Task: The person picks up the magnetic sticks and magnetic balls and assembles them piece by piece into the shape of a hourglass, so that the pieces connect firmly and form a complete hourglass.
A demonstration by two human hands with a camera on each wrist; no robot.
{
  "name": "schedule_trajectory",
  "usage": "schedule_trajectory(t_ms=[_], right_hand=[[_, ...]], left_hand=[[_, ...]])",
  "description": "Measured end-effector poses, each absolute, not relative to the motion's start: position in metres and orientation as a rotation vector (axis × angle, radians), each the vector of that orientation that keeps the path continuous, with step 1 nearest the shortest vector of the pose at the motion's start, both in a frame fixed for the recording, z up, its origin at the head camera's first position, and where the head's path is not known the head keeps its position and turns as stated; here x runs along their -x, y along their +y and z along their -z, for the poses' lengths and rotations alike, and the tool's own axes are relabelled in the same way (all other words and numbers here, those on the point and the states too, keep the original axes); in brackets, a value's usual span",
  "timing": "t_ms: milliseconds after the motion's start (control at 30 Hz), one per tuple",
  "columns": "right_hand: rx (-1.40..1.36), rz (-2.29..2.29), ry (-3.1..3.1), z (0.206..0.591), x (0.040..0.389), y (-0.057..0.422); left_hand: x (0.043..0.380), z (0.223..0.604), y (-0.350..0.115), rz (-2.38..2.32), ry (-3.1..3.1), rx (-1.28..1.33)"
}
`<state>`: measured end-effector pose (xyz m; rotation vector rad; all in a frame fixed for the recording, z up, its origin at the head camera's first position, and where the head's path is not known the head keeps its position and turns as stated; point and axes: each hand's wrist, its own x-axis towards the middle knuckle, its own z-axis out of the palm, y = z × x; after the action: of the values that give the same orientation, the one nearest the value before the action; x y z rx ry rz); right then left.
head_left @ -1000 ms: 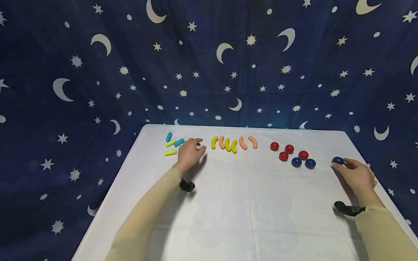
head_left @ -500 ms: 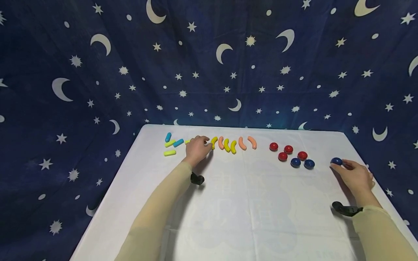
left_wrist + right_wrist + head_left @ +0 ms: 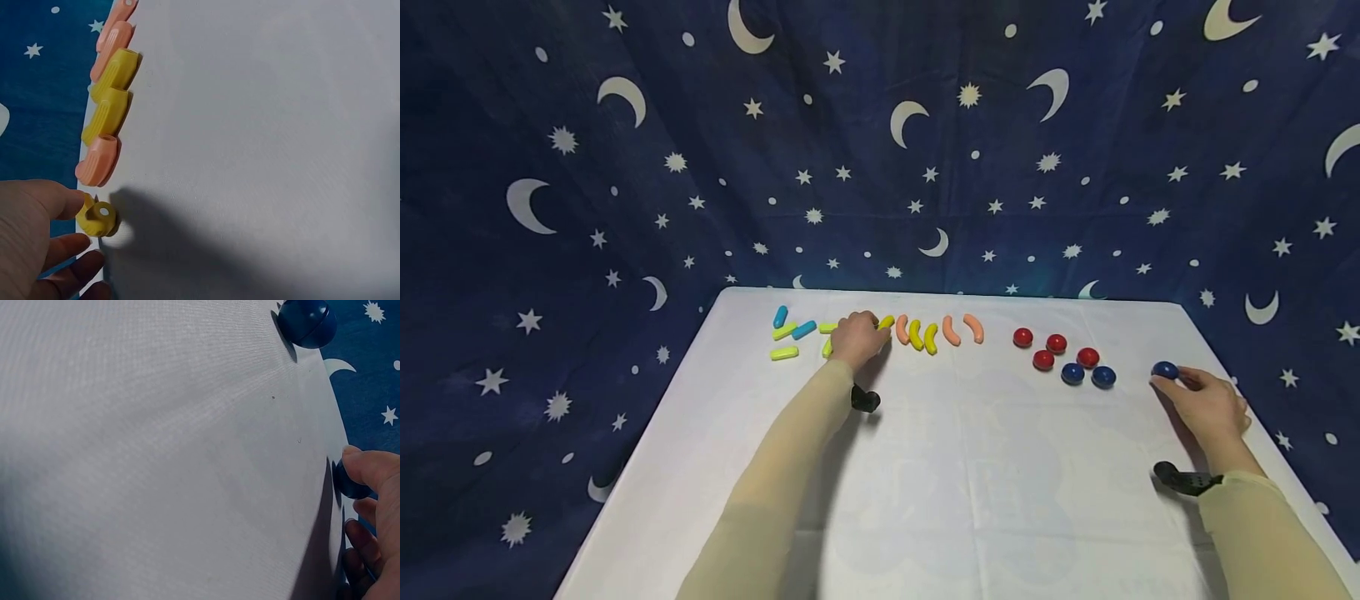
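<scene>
White desk [image 3: 985, 492]: our left hand [image 3: 859, 340] clamps its fingers on a yellow banana [image 3: 102, 220] beside a pink banana [image 3: 100, 162], our right hand [image 3: 1213, 410] on a blue ball [image 3: 1164, 369]; we best avoid nudging the pink banana

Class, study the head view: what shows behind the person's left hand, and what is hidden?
Parts of a lime piece, a second lime piece and a yellow banana show past the left hand. The rest of them, and anything else behind it, is covered.

Wrist-view edges crop the left hand [image 3: 28, 240] and right hand [image 3: 386, 515], which partly covers a blue ball [image 3: 347, 485].
</scene>
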<state>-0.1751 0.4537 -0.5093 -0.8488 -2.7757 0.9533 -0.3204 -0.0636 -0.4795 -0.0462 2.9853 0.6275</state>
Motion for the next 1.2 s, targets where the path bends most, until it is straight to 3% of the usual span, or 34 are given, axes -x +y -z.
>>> schedule_trajectory(t_ms=[467,1200], right_hand=[[0.910,-1.109,-2.697,0.5088,0.1762,0.4552],[0.987,-1.161,-2.638,0.5132,0.1768,0.4550]], left_hand=[[0.3281,0.4800,-0.0636,-0.804,2.880,0.204],[0.3259,0.4841,-0.0647,-0.810,2.871,0.208]])
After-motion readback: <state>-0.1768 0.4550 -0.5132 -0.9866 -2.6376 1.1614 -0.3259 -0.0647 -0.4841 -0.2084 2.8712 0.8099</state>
